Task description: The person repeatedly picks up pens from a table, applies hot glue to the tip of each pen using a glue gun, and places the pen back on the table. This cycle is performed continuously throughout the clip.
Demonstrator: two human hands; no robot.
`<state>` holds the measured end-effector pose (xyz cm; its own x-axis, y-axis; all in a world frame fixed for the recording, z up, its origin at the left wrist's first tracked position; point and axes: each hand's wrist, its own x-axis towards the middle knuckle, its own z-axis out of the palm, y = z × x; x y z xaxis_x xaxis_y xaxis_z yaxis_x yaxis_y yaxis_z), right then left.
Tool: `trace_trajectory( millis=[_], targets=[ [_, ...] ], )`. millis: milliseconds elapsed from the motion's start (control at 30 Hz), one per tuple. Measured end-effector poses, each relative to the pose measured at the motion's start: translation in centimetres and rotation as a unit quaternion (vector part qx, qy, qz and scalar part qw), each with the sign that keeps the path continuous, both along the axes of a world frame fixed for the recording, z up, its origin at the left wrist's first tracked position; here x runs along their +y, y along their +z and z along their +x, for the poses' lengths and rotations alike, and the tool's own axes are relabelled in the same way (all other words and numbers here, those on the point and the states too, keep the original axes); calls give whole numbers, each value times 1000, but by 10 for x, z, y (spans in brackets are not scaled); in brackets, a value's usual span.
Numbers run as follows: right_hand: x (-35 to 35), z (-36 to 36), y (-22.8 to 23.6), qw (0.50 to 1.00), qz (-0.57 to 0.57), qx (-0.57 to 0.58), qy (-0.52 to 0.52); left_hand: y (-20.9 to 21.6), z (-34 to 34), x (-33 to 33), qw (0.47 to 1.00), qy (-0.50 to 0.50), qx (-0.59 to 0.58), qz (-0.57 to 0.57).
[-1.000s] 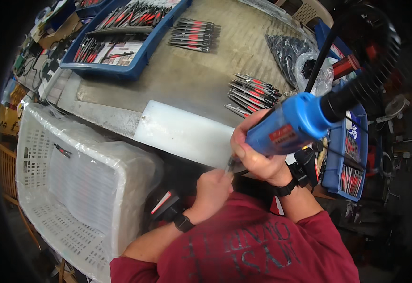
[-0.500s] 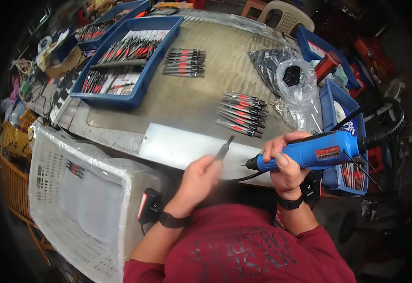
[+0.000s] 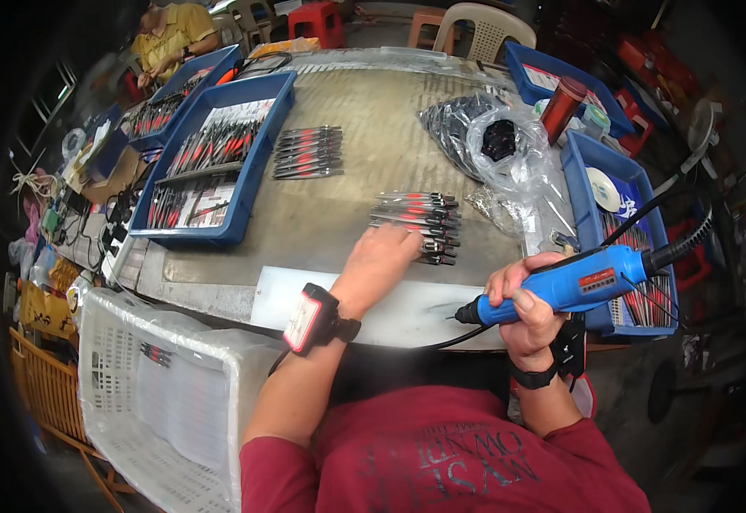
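My right hand [image 3: 527,308] is wrapped round a blue electric screwdriver [image 3: 552,286], its black tip pointing left over a white board [image 3: 399,321] on the table's near edge. A cable runs off its rear end. My left hand [image 3: 381,261] reaches past the board to a row of slim grey-and-red pen-like tools [image 3: 428,214]. Its fingers are curled at the left ends of the tools, closed on one of them, though the fingertips are partly hidden. A second row of the same tools [image 3: 309,152] lies farther left on the table.
Blue trays of such tools [image 3: 234,227] stand at the left, and another blue tray [image 3: 659,248] at the right. A plastic bag of black parts [image 3: 450,128] lies at the back right. A lined white crate [image 3: 245,410] sits at the near left. A co-worker [image 3: 181,30] sits far left.
My left hand has moved up and forward, from holding a dark-ended tool near the screwdriver's tip to the near row. The screwdriver stays in my right hand. The view has shifted.
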<state>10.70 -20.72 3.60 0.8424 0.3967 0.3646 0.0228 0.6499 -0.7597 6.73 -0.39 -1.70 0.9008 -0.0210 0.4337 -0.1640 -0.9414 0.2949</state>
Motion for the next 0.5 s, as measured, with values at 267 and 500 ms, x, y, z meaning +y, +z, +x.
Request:
trace_trajectory(
  millis=[267, 500],
  targets=[
    [-3, 4, -5, 1000, 4, 8, 2, -23, 21, 1, 994, -34, -57, 81],
    [-1, 8, -10, 999, 37, 17, 31, -20, 20, 4, 998, 19, -41, 37]
  ],
)
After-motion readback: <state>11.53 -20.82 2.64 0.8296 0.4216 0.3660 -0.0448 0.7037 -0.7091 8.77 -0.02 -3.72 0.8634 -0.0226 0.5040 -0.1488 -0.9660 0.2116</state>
